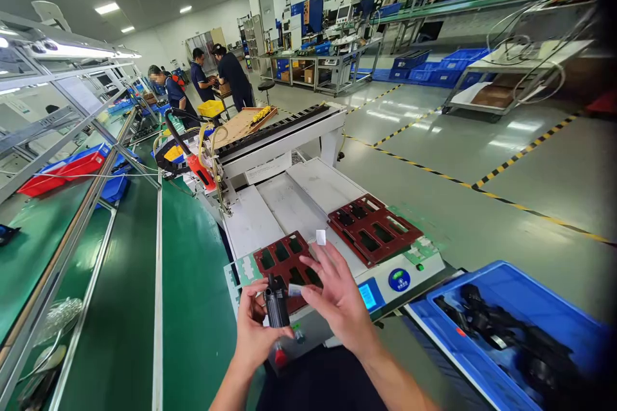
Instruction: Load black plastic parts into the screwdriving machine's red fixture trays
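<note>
Head | left hand (254,334) grips black cylinder (276,306) | right hand (340,306) touches white square tab (321,237)

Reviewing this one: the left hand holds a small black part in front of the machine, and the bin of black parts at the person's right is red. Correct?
Not quite. The head view shows the bin is blue, not red. The rest stands: the left hand holds the small black part in front of the machine.
</note>
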The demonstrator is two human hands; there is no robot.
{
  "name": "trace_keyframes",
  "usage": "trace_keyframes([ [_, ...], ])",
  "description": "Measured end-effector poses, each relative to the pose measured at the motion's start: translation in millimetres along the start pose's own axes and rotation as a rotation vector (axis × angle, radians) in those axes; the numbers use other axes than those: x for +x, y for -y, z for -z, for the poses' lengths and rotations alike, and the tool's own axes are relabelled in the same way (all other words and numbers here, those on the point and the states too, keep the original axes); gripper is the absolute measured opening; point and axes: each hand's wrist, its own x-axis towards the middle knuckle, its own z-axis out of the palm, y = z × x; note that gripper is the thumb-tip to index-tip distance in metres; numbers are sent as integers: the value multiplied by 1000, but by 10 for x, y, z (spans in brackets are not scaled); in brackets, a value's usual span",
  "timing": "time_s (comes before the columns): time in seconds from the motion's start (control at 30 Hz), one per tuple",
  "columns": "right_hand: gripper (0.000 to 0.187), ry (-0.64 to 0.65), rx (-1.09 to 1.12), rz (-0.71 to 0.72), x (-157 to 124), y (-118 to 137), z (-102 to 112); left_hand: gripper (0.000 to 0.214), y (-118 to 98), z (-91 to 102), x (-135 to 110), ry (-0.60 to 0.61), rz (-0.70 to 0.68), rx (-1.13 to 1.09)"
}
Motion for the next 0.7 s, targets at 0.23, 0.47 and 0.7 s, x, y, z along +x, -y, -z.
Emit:
trace_keyframes([
  [0.23,94,73,-21,-199,-176,-16,-48,76,94,-5,-5,110,-96,31],
  [0.47,99,81,-10,-262,-183,43,-79,72,55,-19,1,126,-75,39],
  [0.7,101,94,-99,-238,-188,-2,-83,79,45,-3,-34,147,-43,64],
])
